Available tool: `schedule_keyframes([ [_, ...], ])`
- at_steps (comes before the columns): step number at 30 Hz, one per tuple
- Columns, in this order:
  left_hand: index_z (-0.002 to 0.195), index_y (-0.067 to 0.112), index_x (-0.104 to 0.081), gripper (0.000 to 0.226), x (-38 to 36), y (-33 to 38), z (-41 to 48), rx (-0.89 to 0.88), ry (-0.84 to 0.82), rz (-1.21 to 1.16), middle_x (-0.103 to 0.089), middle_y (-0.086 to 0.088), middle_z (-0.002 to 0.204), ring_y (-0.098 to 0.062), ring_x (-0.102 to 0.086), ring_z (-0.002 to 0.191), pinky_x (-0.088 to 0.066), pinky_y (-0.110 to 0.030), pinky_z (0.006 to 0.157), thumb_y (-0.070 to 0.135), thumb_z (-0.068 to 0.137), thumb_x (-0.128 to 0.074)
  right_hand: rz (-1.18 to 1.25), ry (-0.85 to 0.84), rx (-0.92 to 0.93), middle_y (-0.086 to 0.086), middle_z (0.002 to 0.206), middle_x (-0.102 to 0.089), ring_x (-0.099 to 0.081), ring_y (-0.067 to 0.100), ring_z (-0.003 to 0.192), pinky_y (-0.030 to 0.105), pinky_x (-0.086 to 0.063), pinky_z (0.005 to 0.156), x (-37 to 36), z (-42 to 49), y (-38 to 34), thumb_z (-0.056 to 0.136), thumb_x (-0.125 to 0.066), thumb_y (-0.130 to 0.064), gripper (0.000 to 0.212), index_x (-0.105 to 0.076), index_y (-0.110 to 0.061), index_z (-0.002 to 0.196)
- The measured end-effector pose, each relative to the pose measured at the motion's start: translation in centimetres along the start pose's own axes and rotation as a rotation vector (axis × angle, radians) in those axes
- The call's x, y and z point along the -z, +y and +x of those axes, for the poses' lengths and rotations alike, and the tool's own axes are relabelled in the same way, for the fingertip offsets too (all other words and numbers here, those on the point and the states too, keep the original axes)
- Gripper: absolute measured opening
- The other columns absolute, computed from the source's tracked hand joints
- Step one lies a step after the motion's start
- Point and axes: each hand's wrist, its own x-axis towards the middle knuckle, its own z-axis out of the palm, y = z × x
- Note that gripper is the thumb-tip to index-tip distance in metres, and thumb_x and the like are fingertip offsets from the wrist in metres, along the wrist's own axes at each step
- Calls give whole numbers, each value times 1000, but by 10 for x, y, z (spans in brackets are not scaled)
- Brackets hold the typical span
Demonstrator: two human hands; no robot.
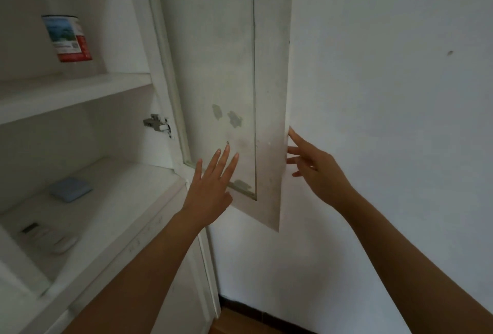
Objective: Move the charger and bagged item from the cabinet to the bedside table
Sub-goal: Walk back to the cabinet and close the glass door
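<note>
The white cabinet (112,229) stands open on the left. On its lower shelf lies a white charger (64,244) with a dark-tipped plug part (30,228) beside it, blurred. Farther back on that shelf rests a light blue flat item (70,189), possibly the bagged one. The cabinet door (269,109) is swung out to the right. My left hand (210,187) is open with fingers spread against the door's glass panel. My right hand (312,165) is open, its fingertips touching the door's outer edge. Neither hand holds anything.
A bottle with a red and blue label (68,37) stands on the upper shelf. A metal hinge (157,123) joins door and frame. A white wall (386,120) fills the right side, with wooden floor (240,323) at the bottom.
</note>
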Motion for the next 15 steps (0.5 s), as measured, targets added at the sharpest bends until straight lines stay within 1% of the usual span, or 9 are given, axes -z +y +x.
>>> schedule_keyframes([
  [2, 137, 34, 15, 83, 6, 3, -14, -22, -4, -59, 10, -4, 152, -23, 10, 140, 0, -51, 113, 39, 86, -51, -1, -5, 10, 4, 131, -54, -59, 10, 100, 13, -49, 78, -7, -9, -13, 93, -34, 3, 59, -19, -32, 139],
  [4, 139, 35, 10, 75, 10, 6, -28, -35, 22, -117, 6, -3, 153, -22, 7, 141, 2, -49, 112, 59, 84, -35, -25, -11, 21, 4, 131, -53, -59, 9, 97, 13, -49, 77, -15, -17, -25, 93, -33, 2, 58, -20, -32, 139],
  [6, 140, 34, 10, 78, 12, 8, -42, -39, 33, -145, 6, -1, 153, -19, 7, 141, 8, -44, 110, 71, 79, -21, -46, -14, 31, 5, 132, -53, -60, 8, 95, 11, -48, 77, -23, -24, -34, 93, -33, 2, 58, -21, -30, 140],
  [8, 140, 31, 13, 83, 13, 9, -54, -33, 41, -152, 11, 2, 152, -16, 9, 141, 12, -42, 109, 76, 76, -13, -56, -17, 47, 5, 132, -53, -60, 7, 94, 9, -48, 77, -32, -29, -44, 93, -34, 2, 58, -20, -30, 140],
  [10, 140, 27, 13, 90, 16, 9, -64, -11, 54, -189, 12, 3, 151, -15, 8, 141, 13, -42, 110, 80, 72, -11, -58, -21, 74, 6, 132, -53, -60, 5, 92, 8, -47, 75, -41, -34, -53, 93, -35, 3, 59, -18, -33, 137],
  [13, 142, 20, 8, 100, 22, 10, -79, 21, 84, -251, 4, 0, 153, -13, 6, 139, 11, -43, 111, 83, 68, -12, -65, -37, 111, 6, 131, -54, -60, 3, 89, 8, -47, 75, -53, -40, -63, 92, -35, 4, 61, -17, -37, 134],
  [15, 143, 14, 4, 106, 26, 10, -89, 53, 100, -258, -1, -4, 155, -13, 4, 139, 12, -43, 111, 84, 67, -17, -70, -52, 133, 3, 130, -54, -59, 1, 88, 7, -46, 77, -62, -42, -69, 92, -35, 4, 61, -17, -37, 133],
])
